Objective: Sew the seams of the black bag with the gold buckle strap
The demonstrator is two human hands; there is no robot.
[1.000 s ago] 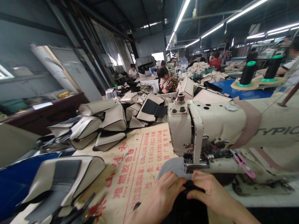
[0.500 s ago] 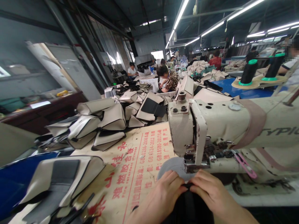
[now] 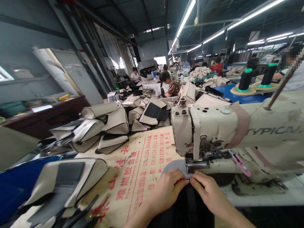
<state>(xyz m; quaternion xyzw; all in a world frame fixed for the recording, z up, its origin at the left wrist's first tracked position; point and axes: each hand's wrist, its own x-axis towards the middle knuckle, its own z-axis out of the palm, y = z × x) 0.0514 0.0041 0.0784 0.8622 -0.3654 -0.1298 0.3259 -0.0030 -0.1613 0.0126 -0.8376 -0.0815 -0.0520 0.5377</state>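
Black piece (image 3: 187, 210), material not certain, at 5 o'clock from mid-view, directly before the working end of the sewing machine (image 3: 213, 123) at 3 o'clock. Left hand (image 3: 169, 186), between 5 and 6 o'clock, angles in toward 1 o'clock, back of hand up; right hand (image 3: 206, 190), between 4 and 5 o'clock, angles in toward 11 o'clock. Fingers of both clamped on the piece's upper edge, thumbs pinching, tips almost meeting. Forearms spread below to form an inverted V. Grey disc (image 3: 173, 167) lies just beyond the left knuckles. Surface: wooden board (image 3: 133, 190) with red print, 6 to 7 o'clock. Beige bag (image 3: 89, 177) with dark flap at 8 o'clock; heaped bags (image 3: 116, 120) at 9 o'clock. Room: black thread spools (image 3: 245, 80) at 2 o'clock; seated co-worker in patterned top (image 3: 175, 86) at 1 o'clock; strip lights (image 3: 186, 14) overhead.
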